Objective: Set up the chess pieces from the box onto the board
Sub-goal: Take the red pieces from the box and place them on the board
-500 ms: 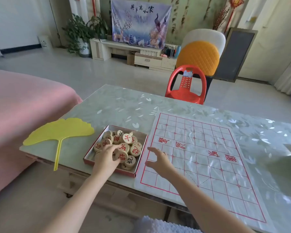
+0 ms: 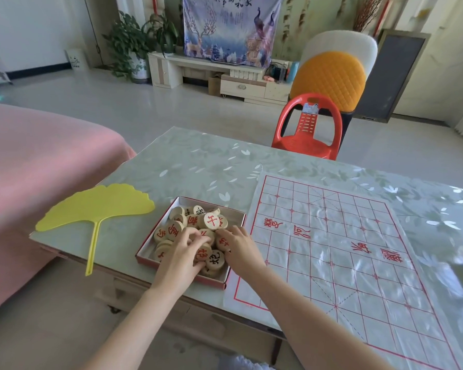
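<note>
An open red-rimmed box [image 2: 213, 202] sits on the table left of the board and holds several round wooden chess pieces [image 2: 211, 220] with red or black characters. The board [image 2: 340, 252] is a clear plastic sheet with a red grid, and no pieces stand on it. My left hand [image 2: 181, 256] is inside the box, fingers and thumb curled around a red-marked piece in the pile. My right hand [image 2: 242, 249] reaches in over the box's right wall with its fingertips on the pieces. What lies under its fingers is hidden.
A yellow leaf-shaped fan [image 2: 96, 206] lies on the table left of the box. The table [image 2: 198, 161] has a glossy leaf-patterned cover. A red plastic chair [image 2: 309, 129] stands at the far edge. A pink bed [image 2: 38, 161] is at the left.
My right hand has moved left from the board's near-left edge into the box. My left hand stays in the box and has closed more tightly among the pieces.
</note>
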